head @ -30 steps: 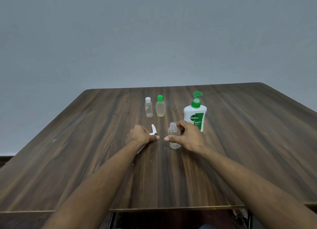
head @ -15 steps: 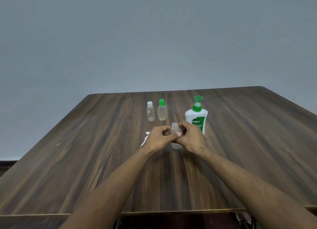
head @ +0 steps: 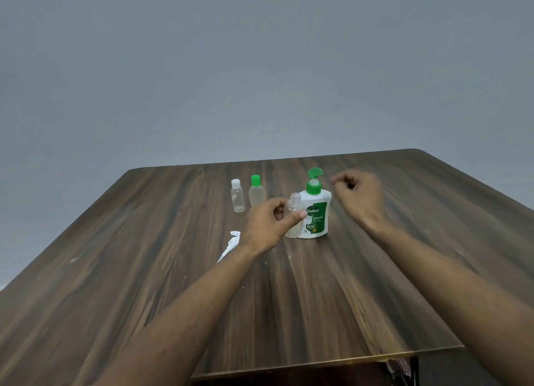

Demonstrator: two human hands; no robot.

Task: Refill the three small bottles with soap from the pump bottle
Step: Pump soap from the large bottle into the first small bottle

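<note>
My left hand grips an uncapped clear small bottle, held upright just in front of the pump bottle. The white pump bottle with a green pump head stands on the wooden table. My right hand hovers to the right of the pump head, fingers loosely curled, holding nothing I can see. Two capped small bottles stand behind: one with a white cap, one with a green cap. A white spray cap lies on the table, partly hidden by my left wrist.
The table's near edge runs across the bottom right, with a dark gap below it. A plain grey wall rises behind the table's far edge.
My left hand has taken over the open bottle and lifted it toward the pump bottle. My right hand has let go of it and moved up to the right of the pump head.
</note>
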